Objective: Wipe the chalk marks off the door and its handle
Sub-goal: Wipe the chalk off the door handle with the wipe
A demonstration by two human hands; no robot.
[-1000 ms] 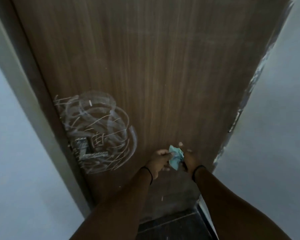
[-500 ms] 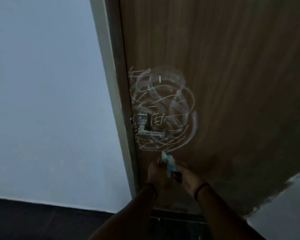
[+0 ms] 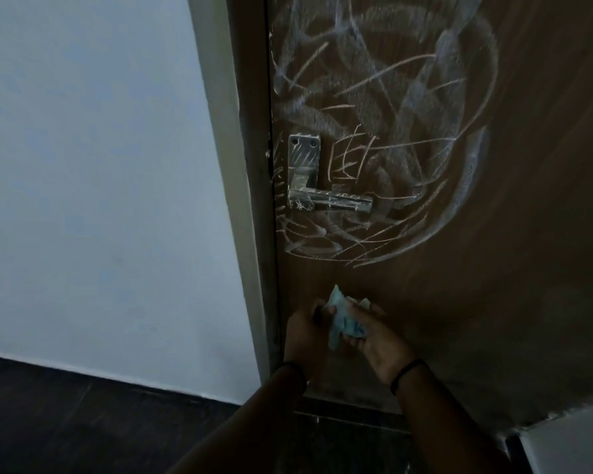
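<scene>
Both my hands low before door [image 3: 493,234]: left hand [image 3: 305,331] and right hand [image 3: 379,340] each pinch crumpled blue cloth [image 3: 344,321] between them. Chalk marks [image 3: 391,114] cover door above, also metal handle [image 3: 329,196]. Cloth well below handle.

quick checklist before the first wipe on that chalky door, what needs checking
1. Cloth in hand: ok, left hand and right hand both hold the crumpled blue cloth.
2. One-handed grip for wiping: not ok, it is bunched between both hands.
3. Cloth on the chalk marks: not ok, it sits below the scribbles.
4. Handle visible and reachable: ok, above the hands, chalk streaks on it.
5. Cloth damp: cannot tell.
6. Door latched so it won't swing: cannot tell.
</scene>
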